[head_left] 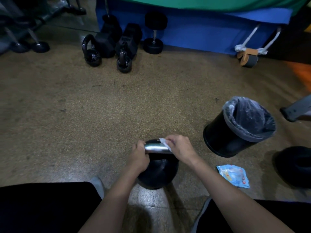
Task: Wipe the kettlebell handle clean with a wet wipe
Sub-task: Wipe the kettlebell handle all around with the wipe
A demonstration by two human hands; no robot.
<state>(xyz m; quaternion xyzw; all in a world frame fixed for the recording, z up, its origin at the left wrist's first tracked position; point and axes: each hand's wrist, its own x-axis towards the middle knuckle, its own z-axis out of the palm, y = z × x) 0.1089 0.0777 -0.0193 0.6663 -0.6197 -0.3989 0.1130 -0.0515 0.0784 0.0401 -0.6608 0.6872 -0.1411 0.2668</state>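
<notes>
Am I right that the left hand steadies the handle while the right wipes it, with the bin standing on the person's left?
Not quite. The head view shows the bin on the person's right. The left hand does grip the handle, and the right hand presses the wipe on it.

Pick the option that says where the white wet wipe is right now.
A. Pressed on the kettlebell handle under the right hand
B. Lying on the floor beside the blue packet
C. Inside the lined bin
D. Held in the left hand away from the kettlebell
A: the wet wipe sits on the kettlebell handle under the right hand, while the left hand grips the handle's other end.
</notes>
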